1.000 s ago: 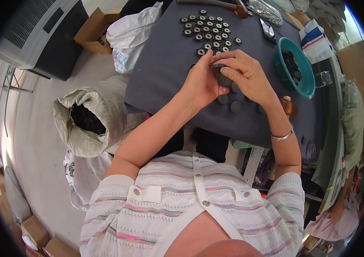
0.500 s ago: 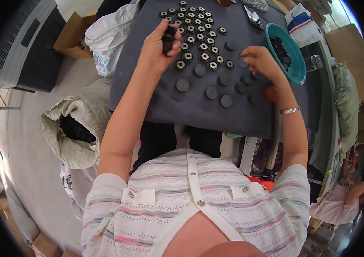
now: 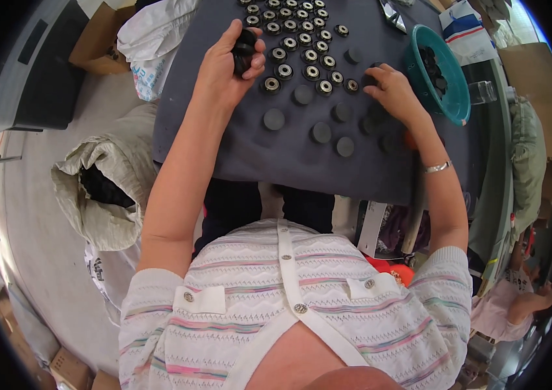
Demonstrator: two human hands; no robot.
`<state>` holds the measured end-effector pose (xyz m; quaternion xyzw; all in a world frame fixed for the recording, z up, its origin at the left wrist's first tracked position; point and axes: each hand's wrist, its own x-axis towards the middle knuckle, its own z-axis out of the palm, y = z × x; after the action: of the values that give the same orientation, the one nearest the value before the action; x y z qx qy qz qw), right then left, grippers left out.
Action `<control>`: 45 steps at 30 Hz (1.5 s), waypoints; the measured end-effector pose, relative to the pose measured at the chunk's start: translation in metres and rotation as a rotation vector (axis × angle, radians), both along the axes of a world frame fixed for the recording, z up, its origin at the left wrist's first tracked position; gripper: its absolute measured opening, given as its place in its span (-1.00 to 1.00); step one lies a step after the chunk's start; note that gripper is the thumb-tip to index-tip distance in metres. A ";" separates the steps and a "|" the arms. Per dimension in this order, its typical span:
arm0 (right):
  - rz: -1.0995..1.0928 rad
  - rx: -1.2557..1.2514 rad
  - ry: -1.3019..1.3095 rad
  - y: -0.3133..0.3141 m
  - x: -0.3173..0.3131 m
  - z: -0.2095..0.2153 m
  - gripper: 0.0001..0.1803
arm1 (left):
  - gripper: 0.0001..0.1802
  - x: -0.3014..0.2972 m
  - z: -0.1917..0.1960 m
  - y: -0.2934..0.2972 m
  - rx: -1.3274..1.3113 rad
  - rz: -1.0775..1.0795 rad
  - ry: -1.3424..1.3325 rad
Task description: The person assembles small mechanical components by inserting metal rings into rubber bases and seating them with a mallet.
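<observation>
My left hand (image 3: 232, 65) is closed around a small stack of black round caps (image 3: 243, 55), left of the rows of metal-centred round parts (image 3: 310, 56). Those parts look like small bearings or rollers with dark rims. Over the cloth on the right, my right hand (image 3: 393, 93) has its fingers curled together on a dark round cap (image 3: 373, 66), mostly covered by the fingers. Several loose black caps lie between and below my hands, among them one cap (image 3: 274, 119) on the left and another cap (image 3: 345, 147) nearer to me.
A teal basin (image 3: 464, 107) with black pieces in it stands right of my right hand, beside a clear glass jar (image 3: 482, 93). Grey cloth (image 3: 250, 159) covers the table. An open sack of black pieces (image 3: 110, 185) stands at the left. Another person (image 3: 510, 302) is at the far right.
My right hand has shifted slightly, and the cap in its fingers now shows at the fingertips' far side. My left hand still holds its caps, turned a little. The whole view has shifted slightly.
</observation>
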<state>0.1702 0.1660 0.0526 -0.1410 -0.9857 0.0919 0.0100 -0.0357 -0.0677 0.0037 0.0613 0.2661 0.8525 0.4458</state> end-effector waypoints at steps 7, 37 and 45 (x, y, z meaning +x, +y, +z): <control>0.019 -0.181 -0.051 -0.028 -0.012 0.007 -0.65 | -0.62 0.003 -0.001 -0.001 -0.020 -0.033 0.029; 0.039 0.247 -0.023 -0.027 -0.005 -0.014 -0.78 | -0.59 0.005 -0.005 0.001 -0.082 -0.066 0.107; 0.081 0.391 0.072 -0.047 -0.018 0.002 -0.75 | -0.59 0.009 0.005 -0.003 -0.095 -0.124 0.112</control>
<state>0.1522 0.1191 0.0545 -0.0935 -0.9886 -0.0958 0.0688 -0.0262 -0.0704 0.0085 0.1041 0.3266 0.8050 0.4843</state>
